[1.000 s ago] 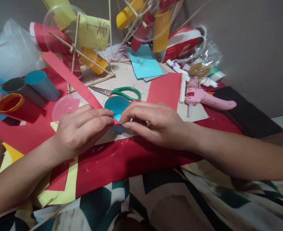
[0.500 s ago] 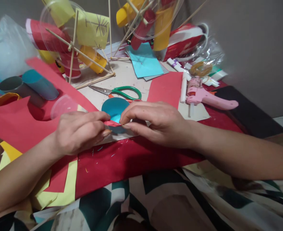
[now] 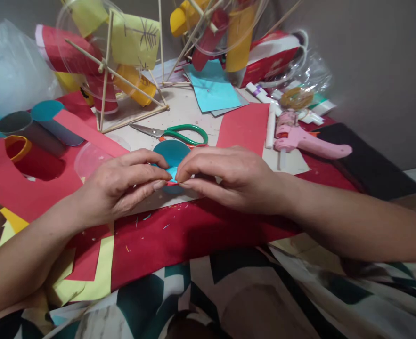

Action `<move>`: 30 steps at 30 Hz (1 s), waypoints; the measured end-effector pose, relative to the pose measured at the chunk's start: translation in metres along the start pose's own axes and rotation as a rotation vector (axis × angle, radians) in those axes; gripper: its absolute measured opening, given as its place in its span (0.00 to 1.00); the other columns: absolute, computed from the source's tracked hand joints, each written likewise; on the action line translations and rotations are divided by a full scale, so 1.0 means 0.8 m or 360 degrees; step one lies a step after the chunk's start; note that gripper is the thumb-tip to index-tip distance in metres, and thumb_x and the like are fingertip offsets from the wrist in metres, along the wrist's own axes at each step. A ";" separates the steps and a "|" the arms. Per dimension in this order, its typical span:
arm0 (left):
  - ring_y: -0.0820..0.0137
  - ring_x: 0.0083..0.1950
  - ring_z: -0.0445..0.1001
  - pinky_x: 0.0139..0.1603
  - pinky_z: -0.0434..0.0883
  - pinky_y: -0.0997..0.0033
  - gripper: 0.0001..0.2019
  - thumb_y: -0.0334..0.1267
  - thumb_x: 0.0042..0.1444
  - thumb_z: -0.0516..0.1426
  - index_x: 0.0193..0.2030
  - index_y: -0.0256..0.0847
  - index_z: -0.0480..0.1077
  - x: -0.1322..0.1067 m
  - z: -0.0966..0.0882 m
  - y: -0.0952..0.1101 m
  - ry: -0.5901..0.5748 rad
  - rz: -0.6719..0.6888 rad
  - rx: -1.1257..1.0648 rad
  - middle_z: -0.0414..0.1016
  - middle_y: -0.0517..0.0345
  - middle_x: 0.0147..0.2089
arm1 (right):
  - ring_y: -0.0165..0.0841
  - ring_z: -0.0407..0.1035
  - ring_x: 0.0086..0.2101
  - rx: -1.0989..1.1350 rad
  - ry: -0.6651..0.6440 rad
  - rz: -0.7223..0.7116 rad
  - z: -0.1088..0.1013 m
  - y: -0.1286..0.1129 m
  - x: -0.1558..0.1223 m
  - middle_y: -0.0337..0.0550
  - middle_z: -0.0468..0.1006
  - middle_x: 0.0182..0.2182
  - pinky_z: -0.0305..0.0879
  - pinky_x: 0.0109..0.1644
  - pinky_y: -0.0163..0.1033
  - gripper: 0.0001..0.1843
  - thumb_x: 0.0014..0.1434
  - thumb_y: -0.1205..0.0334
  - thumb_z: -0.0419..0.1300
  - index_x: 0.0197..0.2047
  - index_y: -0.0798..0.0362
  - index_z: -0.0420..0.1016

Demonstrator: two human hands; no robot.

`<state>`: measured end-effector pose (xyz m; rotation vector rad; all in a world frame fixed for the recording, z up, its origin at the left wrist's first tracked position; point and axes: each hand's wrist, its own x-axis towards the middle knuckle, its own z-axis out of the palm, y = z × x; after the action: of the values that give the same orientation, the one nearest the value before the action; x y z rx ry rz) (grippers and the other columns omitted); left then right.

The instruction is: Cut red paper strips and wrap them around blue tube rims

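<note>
My left hand (image 3: 121,186) and my right hand (image 3: 225,179) meet fingertip to fingertip at the middle of the work surface. Both pinch the end of a red paper strip (image 3: 87,132) that runs back and to the left from my fingers. A teal paper cylinder (image 3: 172,153) stands right behind the pinch, its round blue top facing me, its lower part hidden by my fingers. A clear plastic lid (image 3: 91,160) lies just left of my left hand.
Green-handled scissors (image 3: 179,134) lie behind the cylinder. A pink glue gun (image 3: 306,143) and white glue sticks lie at the right. Paper tubes (image 3: 34,127), stick-and-cup wheel models (image 3: 105,61), blue paper (image 3: 213,92) and red sheets (image 3: 245,125) crowd the back and left.
The long red strip has swung down and flattened toward the table at the left. My left fingers slid back up to meet the right fingertips at the cylinder. My right hand barely moved.
</note>
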<state>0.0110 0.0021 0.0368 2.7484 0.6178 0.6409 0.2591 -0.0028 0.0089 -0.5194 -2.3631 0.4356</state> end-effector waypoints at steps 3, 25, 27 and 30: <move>0.72 0.46 0.79 0.46 0.75 0.79 0.06 0.30 0.66 0.57 0.45 0.36 0.75 0.000 -0.003 -0.004 -0.0062 0.0022 0.0003 0.78 0.49 0.46 | 0.29 0.74 0.38 0.0019 0.0028 0.0032 0.000 0.000 0.000 0.45 0.80 0.37 0.70 0.42 0.34 0.07 0.69 0.69 0.56 0.41 0.57 0.75; 0.72 0.37 0.76 0.39 0.72 0.74 0.02 0.30 0.61 0.62 0.41 0.36 0.75 0.013 0.025 0.011 0.0287 -0.0151 -0.0148 0.78 0.54 0.36 | 0.29 0.69 0.35 0.0268 -0.0081 0.0054 -0.020 0.020 0.003 0.39 0.74 0.29 0.65 0.44 0.35 0.08 0.69 0.67 0.56 0.36 0.56 0.72; 0.75 0.33 0.74 0.33 0.70 0.76 0.01 0.31 0.62 0.62 0.39 0.36 0.76 0.017 0.024 0.014 0.0283 -0.0258 -0.0201 0.77 0.57 0.34 | 0.28 0.68 0.35 0.0328 -0.0058 0.0060 -0.021 0.026 0.002 0.39 0.74 0.30 0.64 0.43 0.34 0.08 0.68 0.67 0.57 0.35 0.57 0.72; 0.77 0.29 0.71 0.29 0.67 0.78 0.03 0.32 0.62 0.62 0.37 0.37 0.76 0.021 0.021 0.019 0.0237 -0.0391 -0.0260 0.75 0.59 0.32 | 0.27 0.68 0.35 0.0371 -0.0030 0.0009 -0.020 0.034 0.001 0.41 0.76 0.34 0.63 0.42 0.34 0.08 0.68 0.65 0.58 0.36 0.57 0.73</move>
<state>0.0380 -0.0058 0.0329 2.4396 0.8779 0.8020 0.2760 0.0242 0.0090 -0.4144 -2.2897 0.7102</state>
